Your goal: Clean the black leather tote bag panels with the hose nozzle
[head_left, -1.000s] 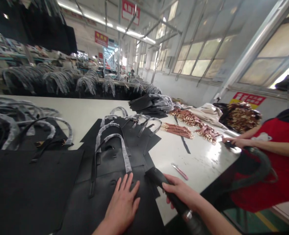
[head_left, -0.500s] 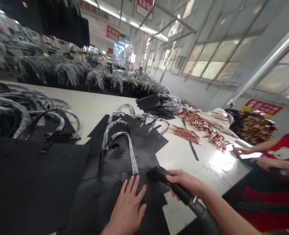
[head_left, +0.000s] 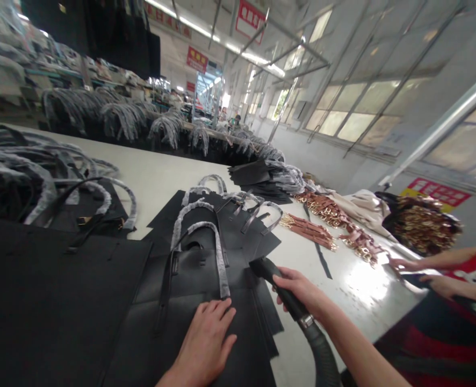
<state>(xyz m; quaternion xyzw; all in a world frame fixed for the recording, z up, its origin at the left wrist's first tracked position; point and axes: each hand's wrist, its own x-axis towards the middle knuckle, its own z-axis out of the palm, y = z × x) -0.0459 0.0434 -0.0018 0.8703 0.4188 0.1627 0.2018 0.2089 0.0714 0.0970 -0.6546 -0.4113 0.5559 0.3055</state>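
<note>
My left hand (head_left: 208, 338) lies palm down on a black leather bag panel (head_left: 153, 338), fingers stretched out near the end of a wrapped handle. That handle (head_left: 222, 263) arches up from the panel in crinkled clear film. In my right hand (head_left: 298, 293) is a black hot-air gun nozzle (head_left: 268, 271) with a ribbed flexible hose (head_left: 322, 349) running down from it. Its flat tip is over the right edge of the panels. More black panels with wrapped handles (head_left: 211, 185) are fanned out beyond.
Left is a pile of wrapped handles (head_left: 40, 161) on black panels. Brown straps with gold clasps (head_left: 310, 231) lie on the white table (head_left: 173, 166) at the right. A co-worker's hands (head_left: 407, 266) are at the far right. Another stack of black panels (head_left: 254, 177) sits farther back.
The nozzle has tilted and shifted slightly up and right over the panels. My left hand has slid slightly downward, its fingers drawing closer together. The view has shifted slightly.
</note>
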